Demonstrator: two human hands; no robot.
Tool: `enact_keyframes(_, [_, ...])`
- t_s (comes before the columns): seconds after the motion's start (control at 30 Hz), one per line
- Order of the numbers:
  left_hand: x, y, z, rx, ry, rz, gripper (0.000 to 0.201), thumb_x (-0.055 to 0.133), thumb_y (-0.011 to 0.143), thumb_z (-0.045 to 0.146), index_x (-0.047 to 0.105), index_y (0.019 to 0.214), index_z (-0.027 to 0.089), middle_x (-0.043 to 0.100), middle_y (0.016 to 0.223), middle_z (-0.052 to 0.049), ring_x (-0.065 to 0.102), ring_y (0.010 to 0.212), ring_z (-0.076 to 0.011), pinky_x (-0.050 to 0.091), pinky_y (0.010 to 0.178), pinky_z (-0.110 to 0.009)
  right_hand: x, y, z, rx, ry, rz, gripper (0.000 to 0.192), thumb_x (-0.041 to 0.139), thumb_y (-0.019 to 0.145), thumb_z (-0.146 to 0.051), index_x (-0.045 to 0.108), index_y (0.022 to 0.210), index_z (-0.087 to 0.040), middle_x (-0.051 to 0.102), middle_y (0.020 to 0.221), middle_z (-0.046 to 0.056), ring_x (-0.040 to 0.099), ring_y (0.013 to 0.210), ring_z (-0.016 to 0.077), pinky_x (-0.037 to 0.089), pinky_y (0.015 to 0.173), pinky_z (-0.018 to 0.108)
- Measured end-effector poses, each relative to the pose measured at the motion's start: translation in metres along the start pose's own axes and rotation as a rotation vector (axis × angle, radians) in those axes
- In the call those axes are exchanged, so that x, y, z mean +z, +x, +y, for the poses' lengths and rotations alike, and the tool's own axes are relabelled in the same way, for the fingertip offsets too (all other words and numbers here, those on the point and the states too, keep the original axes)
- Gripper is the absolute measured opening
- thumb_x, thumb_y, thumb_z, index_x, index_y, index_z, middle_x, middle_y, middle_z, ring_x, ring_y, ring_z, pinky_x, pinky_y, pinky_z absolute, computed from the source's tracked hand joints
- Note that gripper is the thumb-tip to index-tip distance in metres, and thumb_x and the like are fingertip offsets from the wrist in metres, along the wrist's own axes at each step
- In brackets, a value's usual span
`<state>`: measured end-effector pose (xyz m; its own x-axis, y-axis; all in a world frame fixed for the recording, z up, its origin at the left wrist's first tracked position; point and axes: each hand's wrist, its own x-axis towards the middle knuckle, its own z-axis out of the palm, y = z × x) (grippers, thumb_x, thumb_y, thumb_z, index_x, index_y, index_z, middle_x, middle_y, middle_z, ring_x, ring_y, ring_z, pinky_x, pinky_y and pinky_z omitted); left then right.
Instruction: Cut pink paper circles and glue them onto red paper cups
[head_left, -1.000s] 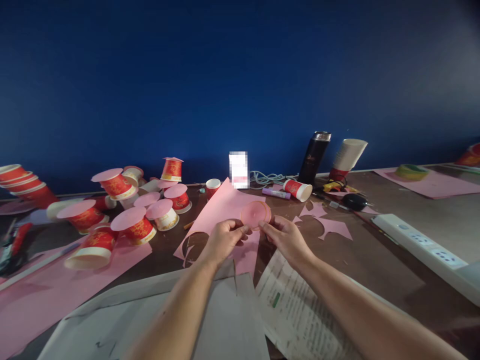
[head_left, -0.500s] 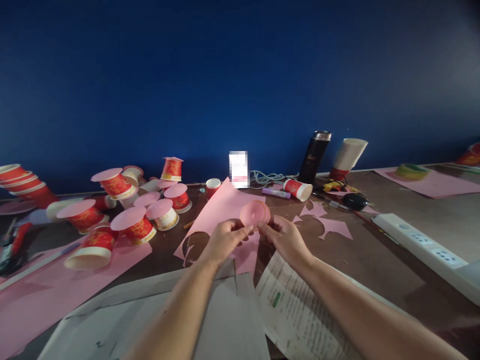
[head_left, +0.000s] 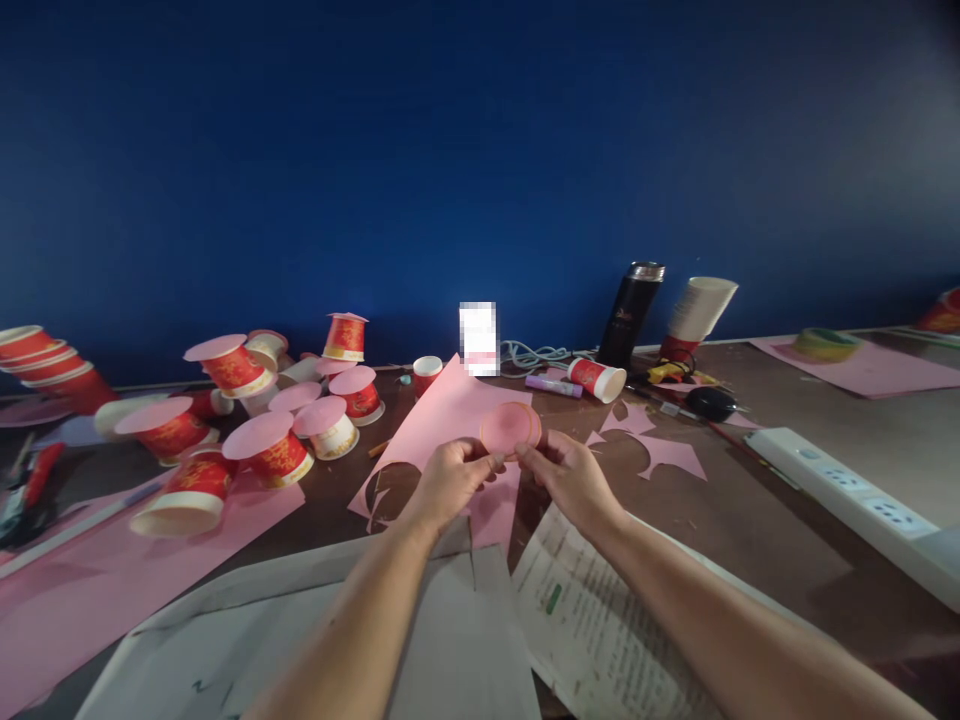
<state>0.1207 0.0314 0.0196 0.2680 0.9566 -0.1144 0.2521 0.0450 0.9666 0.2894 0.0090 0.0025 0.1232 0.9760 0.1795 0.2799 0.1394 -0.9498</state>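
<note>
Between my two hands is a pink paper disc [head_left: 510, 428] with a darker orange rim line, held up over the table. My left hand [head_left: 454, 480] pinches its lower left edge with thumb and fingers. On the lower right edge, my right hand [head_left: 566, 470] pinches it the same way. Behind and beneath lies a pink paper sheet [head_left: 442, 415] with a round hole cut near its left corner. Pink paper offcuts [head_left: 671, 455] with curved edges lie right of my right hand.
Several red paper cups with pink discs [head_left: 262, 445] crowd the left side. At the right are a lying cup [head_left: 596, 380], a purple marker-like stick [head_left: 553, 386], a black flask [head_left: 630, 315], stacked cups [head_left: 697, 310] and a power strip [head_left: 847, 490]. A printed sheet [head_left: 577, 610] lies in front.
The disc's face now looks more even, without the pale spot seen before. Both hands keep their pinch in nearly the same place.
</note>
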Motion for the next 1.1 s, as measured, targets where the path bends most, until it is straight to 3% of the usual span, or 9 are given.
enact_keyframes(0.1, [0.0, 0.001, -0.001, 0.007, -0.018, 0.016, 0.032, 0.069, 0.071, 0.047, 0.067, 0.075, 0.015, 0.069, 0.074, -0.005, 0.061, 0.07, -0.0156, 0.045, 0.063, -0.026, 0.0, 0.0, 0.0, 0.02, -0.008, 0.015, 0.029, 0.064, 0.076, -0.046, 0.064, 0.077, -0.017, 0.058, 0.061, -0.001, 0.049, 0.055, 0.0126, 0.038, 0.05, 0.024])
enact_keyframes(0.3, [0.0, 0.001, -0.001, 0.092, -0.026, 0.004, 0.031, 0.07, 0.071, 0.046, 0.067, 0.072, 0.015, 0.066, 0.068, -0.002, 0.056, 0.066, -0.0133, 0.043, 0.063, -0.025, 0.003, -0.002, -0.003, -0.005, 0.217, -0.101, 0.028, 0.068, 0.076, -0.043, 0.068, 0.088, -0.017, 0.068, 0.079, 0.003, 0.061, 0.072, 0.0167, 0.048, 0.069, 0.029])
enact_keyframes(0.5, [0.002, -0.002, 0.0, 0.166, 0.019, -0.006, 0.026, 0.066, 0.074, 0.042, 0.069, 0.076, 0.016, 0.064, 0.068, -0.001, 0.055, 0.066, -0.0132, 0.042, 0.063, -0.024, 0.004, -0.005, -0.004, -0.046, 0.229, -0.057, 0.027, 0.066, 0.078, -0.04, 0.07, 0.091, -0.017, 0.071, 0.086, 0.005, 0.064, 0.082, 0.0205, 0.049, 0.08, 0.033])
enact_keyframes(0.7, [0.004, -0.004, 0.0, 0.17, 0.03, 0.011, 0.023, 0.065, 0.076, 0.038, 0.068, 0.08, 0.016, 0.064, 0.07, -0.001, 0.057, 0.068, -0.0141, 0.042, 0.063, -0.024, 0.001, -0.006, -0.006, -0.018, 0.25, -0.073, 0.031, 0.067, 0.077, -0.043, 0.07, 0.094, -0.017, 0.072, 0.088, 0.006, 0.065, 0.084, 0.0219, 0.05, 0.079, 0.034])
enact_keyframes(0.97, [0.004, -0.001, -0.002, 0.197, -0.009, -0.104, 0.022, 0.068, 0.074, 0.036, 0.068, 0.079, 0.014, 0.066, 0.073, -0.003, 0.058, 0.072, -0.0155, 0.044, 0.067, -0.026, -0.002, -0.005, -0.01, 0.028, 0.17, 0.029, 0.028, 0.069, 0.075, -0.042, 0.07, 0.085, -0.016, 0.069, 0.079, 0.003, 0.061, 0.075, 0.0177, 0.046, 0.071, 0.03])
enact_keyframes(1.1, [0.005, -0.001, -0.002, 0.186, -0.009, -0.096, 0.021, 0.067, 0.074, 0.034, 0.069, 0.082, 0.014, 0.067, 0.075, -0.004, 0.059, 0.072, -0.0158, 0.044, 0.067, -0.026, -0.002, -0.005, -0.011, 0.059, 0.246, -0.032, 0.031, 0.069, 0.075, -0.043, 0.07, 0.091, -0.017, 0.071, 0.083, 0.004, 0.063, 0.076, 0.0186, 0.047, 0.071, 0.03])
